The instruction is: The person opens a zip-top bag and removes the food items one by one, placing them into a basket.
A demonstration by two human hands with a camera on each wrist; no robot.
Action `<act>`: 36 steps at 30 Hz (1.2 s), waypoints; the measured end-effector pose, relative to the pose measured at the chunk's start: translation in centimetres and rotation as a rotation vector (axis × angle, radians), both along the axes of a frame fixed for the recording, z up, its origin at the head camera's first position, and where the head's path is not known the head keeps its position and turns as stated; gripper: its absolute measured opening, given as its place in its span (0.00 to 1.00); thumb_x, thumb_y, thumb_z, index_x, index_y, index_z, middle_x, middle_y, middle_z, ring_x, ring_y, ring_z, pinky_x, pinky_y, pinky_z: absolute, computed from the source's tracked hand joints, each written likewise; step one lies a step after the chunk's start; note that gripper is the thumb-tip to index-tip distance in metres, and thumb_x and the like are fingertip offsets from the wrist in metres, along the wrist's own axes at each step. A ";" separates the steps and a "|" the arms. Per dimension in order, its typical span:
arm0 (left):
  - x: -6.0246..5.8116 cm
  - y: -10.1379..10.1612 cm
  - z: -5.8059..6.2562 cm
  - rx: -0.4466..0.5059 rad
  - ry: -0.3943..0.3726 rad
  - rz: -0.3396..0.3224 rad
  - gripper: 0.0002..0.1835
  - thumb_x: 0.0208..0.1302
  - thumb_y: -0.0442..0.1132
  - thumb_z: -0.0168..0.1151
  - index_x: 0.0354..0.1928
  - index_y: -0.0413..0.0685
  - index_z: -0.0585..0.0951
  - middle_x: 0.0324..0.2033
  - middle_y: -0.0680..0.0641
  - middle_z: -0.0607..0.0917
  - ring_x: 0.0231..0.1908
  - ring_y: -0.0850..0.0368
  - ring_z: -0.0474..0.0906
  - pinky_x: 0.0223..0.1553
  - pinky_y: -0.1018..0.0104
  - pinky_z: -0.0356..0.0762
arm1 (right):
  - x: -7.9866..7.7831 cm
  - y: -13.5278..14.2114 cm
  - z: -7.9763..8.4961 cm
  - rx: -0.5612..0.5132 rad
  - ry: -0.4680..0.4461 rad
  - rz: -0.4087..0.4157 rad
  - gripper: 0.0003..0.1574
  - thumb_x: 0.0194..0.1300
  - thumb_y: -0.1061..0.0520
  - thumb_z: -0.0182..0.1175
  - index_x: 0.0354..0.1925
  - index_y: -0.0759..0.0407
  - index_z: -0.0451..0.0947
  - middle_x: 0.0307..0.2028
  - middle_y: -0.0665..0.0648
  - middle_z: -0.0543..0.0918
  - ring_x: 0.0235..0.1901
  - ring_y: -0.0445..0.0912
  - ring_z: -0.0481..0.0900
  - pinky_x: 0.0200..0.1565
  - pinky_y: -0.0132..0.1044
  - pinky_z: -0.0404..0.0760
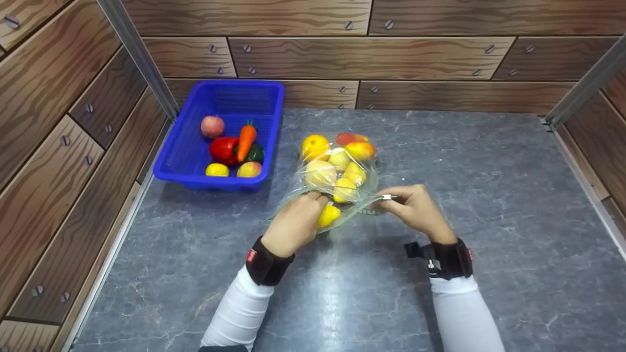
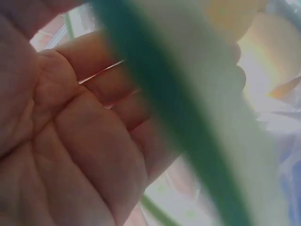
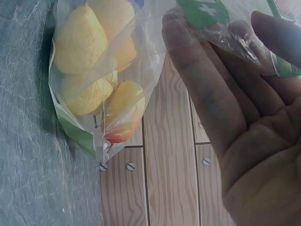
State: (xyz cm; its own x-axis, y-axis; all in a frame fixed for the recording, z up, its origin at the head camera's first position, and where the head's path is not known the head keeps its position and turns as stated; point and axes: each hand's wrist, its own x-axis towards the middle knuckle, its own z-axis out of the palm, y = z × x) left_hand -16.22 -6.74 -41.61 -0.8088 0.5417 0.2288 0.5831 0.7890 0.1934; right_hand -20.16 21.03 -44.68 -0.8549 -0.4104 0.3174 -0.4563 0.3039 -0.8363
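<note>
A clear zip bag [image 1: 303, 182] with a green-tinted rim lies on the table, holding several fruits, among them an orange fruit [image 1: 315, 147] and a yellow pear [image 3: 77, 44]. My left hand [image 1: 294, 222] reaches in at the bag's mouth, close to a lemon [image 1: 329, 215]. In the left wrist view its palm is bare, and the fingers extend behind the blurred green rim [image 2: 164, 89]. My right hand [image 1: 415, 210] pinches the rim's right end by a white slider [image 1: 387, 197]. The right wrist view shows thumb and fingers on either side of the film.
A blue basket [image 1: 168, 142] stands at the back left. It holds a red bell pepper [image 1: 225, 150], a carrot [image 1: 247, 142], a peach [image 1: 212, 126], a lemon [image 1: 217, 169] and other produce. Wood-patterned panels [image 1: 313, 19] enclose the grey marbled table [image 1: 489, 161].
</note>
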 end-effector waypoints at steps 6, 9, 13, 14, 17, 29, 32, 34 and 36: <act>0.7 -0.7 1.1 0.029 0.047 -0.008 0.16 0.55 0.23 0.69 0.46 0.38 0.83 0.41 0.44 0.84 0.40 0.46 0.84 0.43 0.55 0.85 | 0.0 0.0 0.1 0.009 -0.006 -0.015 0.07 0.63 0.70 0.69 0.40 0.68 0.89 0.34 0.62 0.91 0.31 0.34 0.88 0.37 0.28 0.86; 1.0 -1.0 1.7 0.043 0.040 -0.010 0.18 0.57 0.28 0.73 0.50 0.38 0.82 0.44 0.44 0.84 0.44 0.47 0.84 0.47 0.56 0.85 | 0.0 0.0 0.1 0.006 -0.015 -0.007 0.07 0.64 0.69 0.68 0.41 0.68 0.89 0.35 0.63 0.91 0.32 0.35 0.88 0.38 0.29 0.87; 1.3 -1.6 2.4 0.063 0.046 -0.014 0.23 0.56 0.35 0.79 0.53 0.39 0.81 0.46 0.45 0.84 0.46 0.48 0.83 0.50 0.56 0.85 | 0.0 0.0 0.0 0.011 -0.014 -0.004 0.07 0.65 0.69 0.68 0.42 0.69 0.89 0.35 0.64 0.91 0.32 0.34 0.88 0.39 0.29 0.87; 1.3 -1.8 2.5 0.077 0.051 -0.018 0.23 0.56 0.36 0.79 0.52 0.40 0.81 0.45 0.45 0.84 0.46 0.49 0.83 0.49 0.57 0.85 | 0.0 0.0 0.0 0.013 -0.011 -0.006 0.07 0.65 0.69 0.67 0.41 0.69 0.89 0.35 0.64 0.91 0.32 0.34 0.88 0.38 0.29 0.87; 1.3 -2.5 2.9 0.144 0.067 -0.038 0.23 0.57 0.39 0.79 0.52 0.40 0.81 0.45 0.46 0.83 0.44 0.50 0.81 0.47 0.58 0.84 | 0.0 0.0 0.0 0.017 -0.002 -0.006 0.07 0.65 0.70 0.67 0.41 0.69 0.89 0.35 0.63 0.91 0.32 0.34 0.88 0.38 0.29 0.87; 0.3 -5.1 3.4 0.452 0.170 -0.131 0.28 0.59 0.44 0.78 0.58 0.37 0.82 0.46 0.44 0.85 0.41 0.52 0.81 0.44 0.62 0.82 | 0.0 0.1 0.0 0.034 0.004 -0.014 0.07 0.65 0.70 0.67 0.41 0.68 0.89 0.35 0.63 0.91 0.31 0.36 0.88 0.37 0.28 0.86; 0.1 -5.3 3.4 0.498 0.191 -0.128 0.28 0.59 0.43 0.78 0.58 0.37 0.82 0.47 0.44 0.84 0.43 0.52 0.81 0.48 0.63 0.82 | 0.0 0.1 0.1 0.030 -0.007 -0.023 0.07 0.65 0.70 0.67 0.41 0.67 0.89 0.35 0.63 0.91 0.31 0.37 0.88 0.37 0.28 0.86; 0.0 -5.4 3.4 0.520 0.203 -0.117 0.28 0.59 0.42 0.78 0.58 0.35 0.82 0.49 0.42 0.84 0.46 0.52 0.82 0.51 0.63 0.83 | 0.0 0.1 0.0 0.025 -0.016 -0.025 0.07 0.64 0.69 0.68 0.41 0.66 0.90 0.35 0.62 0.91 0.31 0.38 0.88 0.37 0.28 0.86; 0.0 -5.6 3.4 0.537 0.213 -0.097 0.28 0.59 0.40 0.78 0.59 0.34 0.82 0.50 0.41 0.84 0.47 0.51 0.82 0.53 0.64 0.82 | 0.0 0.0 0.0 0.024 -0.020 -0.025 0.07 0.64 0.69 0.68 0.41 0.66 0.90 0.35 0.62 0.91 0.31 0.39 0.89 0.37 0.28 0.86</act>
State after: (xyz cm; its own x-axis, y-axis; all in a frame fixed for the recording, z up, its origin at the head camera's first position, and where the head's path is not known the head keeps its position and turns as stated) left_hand -16.25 -12.36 -38.16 -0.6675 0.3739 0.6439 0.7175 0.5543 0.4219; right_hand -20.13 21.05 -44.66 -0.8709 -0.3965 0.2903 -0.4316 0.3349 -0.8376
